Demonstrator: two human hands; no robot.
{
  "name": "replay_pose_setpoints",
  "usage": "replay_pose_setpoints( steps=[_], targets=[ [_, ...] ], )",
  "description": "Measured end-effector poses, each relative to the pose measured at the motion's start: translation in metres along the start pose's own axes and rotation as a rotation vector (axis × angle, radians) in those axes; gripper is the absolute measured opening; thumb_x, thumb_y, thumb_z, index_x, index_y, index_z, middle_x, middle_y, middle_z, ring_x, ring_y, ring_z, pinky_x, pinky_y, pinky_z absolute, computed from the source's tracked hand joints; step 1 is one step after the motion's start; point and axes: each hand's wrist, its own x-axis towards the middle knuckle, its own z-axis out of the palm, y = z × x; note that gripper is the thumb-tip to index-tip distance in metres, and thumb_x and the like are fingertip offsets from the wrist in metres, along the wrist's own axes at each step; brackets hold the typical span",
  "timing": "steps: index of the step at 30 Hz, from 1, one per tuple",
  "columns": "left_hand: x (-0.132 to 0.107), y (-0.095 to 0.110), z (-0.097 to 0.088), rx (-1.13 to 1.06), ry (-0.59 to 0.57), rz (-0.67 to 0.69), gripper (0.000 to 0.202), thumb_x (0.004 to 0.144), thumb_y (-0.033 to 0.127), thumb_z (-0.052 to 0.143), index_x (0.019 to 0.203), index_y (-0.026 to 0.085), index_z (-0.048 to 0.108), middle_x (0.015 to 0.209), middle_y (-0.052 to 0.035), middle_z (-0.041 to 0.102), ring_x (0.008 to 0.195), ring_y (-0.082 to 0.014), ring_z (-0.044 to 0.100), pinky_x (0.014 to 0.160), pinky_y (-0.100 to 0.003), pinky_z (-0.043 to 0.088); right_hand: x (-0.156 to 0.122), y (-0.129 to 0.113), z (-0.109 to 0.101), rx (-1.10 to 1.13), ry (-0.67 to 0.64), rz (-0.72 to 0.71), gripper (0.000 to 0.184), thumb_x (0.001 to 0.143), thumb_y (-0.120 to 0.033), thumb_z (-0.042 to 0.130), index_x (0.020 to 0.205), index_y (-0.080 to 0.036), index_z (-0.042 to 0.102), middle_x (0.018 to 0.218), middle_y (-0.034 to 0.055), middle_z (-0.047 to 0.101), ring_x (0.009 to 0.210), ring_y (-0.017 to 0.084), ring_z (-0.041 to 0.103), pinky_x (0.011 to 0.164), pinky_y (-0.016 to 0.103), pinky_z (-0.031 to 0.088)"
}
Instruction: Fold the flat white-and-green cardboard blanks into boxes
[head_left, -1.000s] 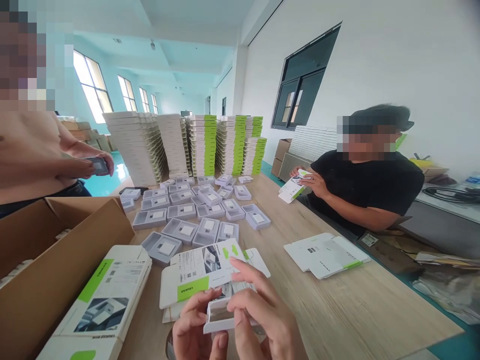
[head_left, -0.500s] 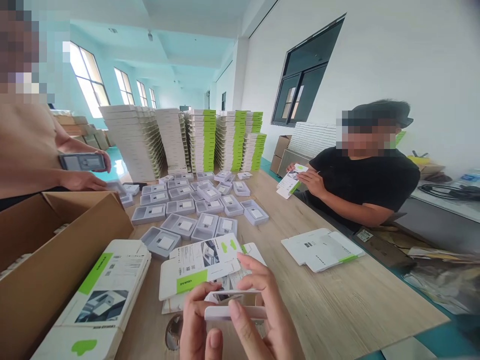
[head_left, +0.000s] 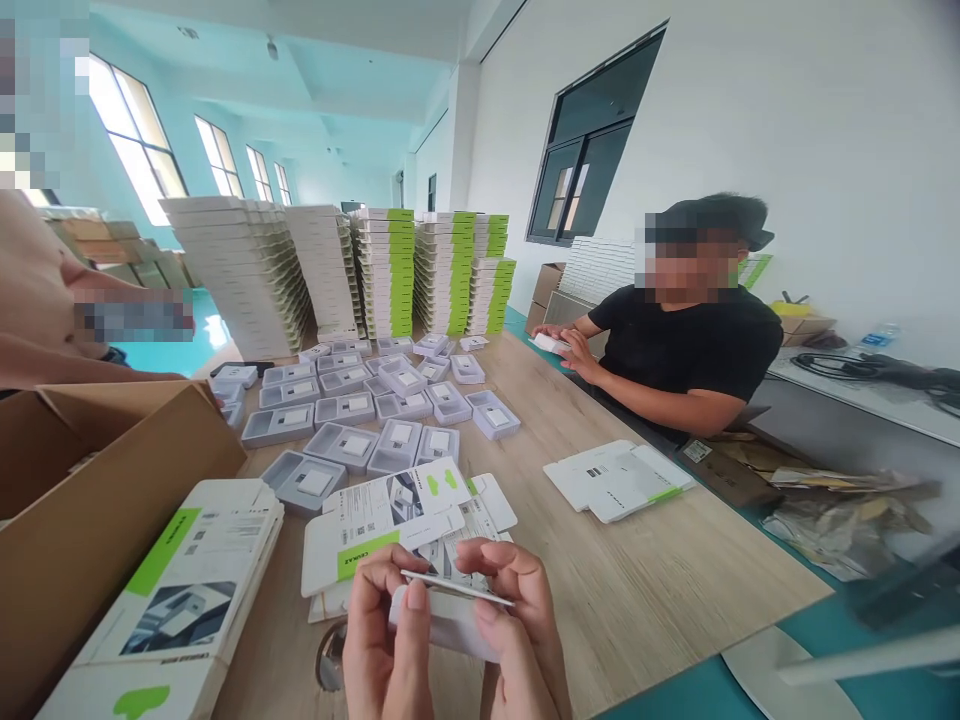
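Low at the front of the table, a white carton (head_left: pixel 448 622) is between my two hands, its long edge toward me and a thin flap along its top. My left hand (head_left: pixel 379 625) grips its left end, thumb on the near wall. On the right end, my right hand (head_left: pixel 517 625) has its thumb on the near side and fingers behind the flap. The carton's inside is hidden. Just beyond my hands lie flat printed cartons (head_left: pixel 405 505) with green panels. A roll of clear tape (head_left: pixel 330 655), partly hidden, seems to lie by my left hand.
White trays (head_left: pixel 352 445) with small white pieces spread across the table, before tall stacks of boxes (head_left: pixel 386 275). A brown cardboard box (head_left: pixel 127 500) and a bundle of flat cartons (head_left: pixel 176 590) stand left. More flat cartons (head_left: pixel 615 480) lie right, near a seated person (head_left: pixel 675 350) folding a carton.
The view has swung right. Between my hands, the carton's flap has come down close to its near wall and tilts now. The seated person's flat carton is now folded up.
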Motion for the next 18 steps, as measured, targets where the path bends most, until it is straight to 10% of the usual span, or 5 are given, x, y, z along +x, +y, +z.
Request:
replay_pose_setpoints(
  steps=[8, 18],
  targets=[
    [0.005, 0.004, 0.002, -0.008, -0.039, -0.074, 0.039, 0.082, 0.062, 0.083, 0.099, 0.03, 0.069, 0.092, 0.0045, 0.068, 0.086, -0.0161, 0.057, 0.074, -0.02, 0.044, 0.013, -0.001, -0.007, 0.05, -0.095, 0.127, 0.009, 0.082, -0.029, 0.07, 0.09, -0.026, 0.072, 0.09, 0.001, 0.076, 0.085, 0.023, 0.07, 0.073, 0.029, 0.053],
    [0.022, 0.02, -0.012, 0.099, -0.175, -0.314, 0.032, 0.075, 0.056, 0.084, 0.084, 0.026, 0.075, 0.083, 0.0028, 0.076, 0.067, -0.0151, 0.058, 0.062, -0.02, 0.048, 0.018, 0.008, -0.008, 0.04, -0.156, 0.077, 0.031, 0.082, -0.055, 0.086, 0.089, -0.027, 0.076, 0.095, 0.0022, 0.075, 0.09, 0.023, 0.071, 0.081, 0.03, 0.057]
  ],
)
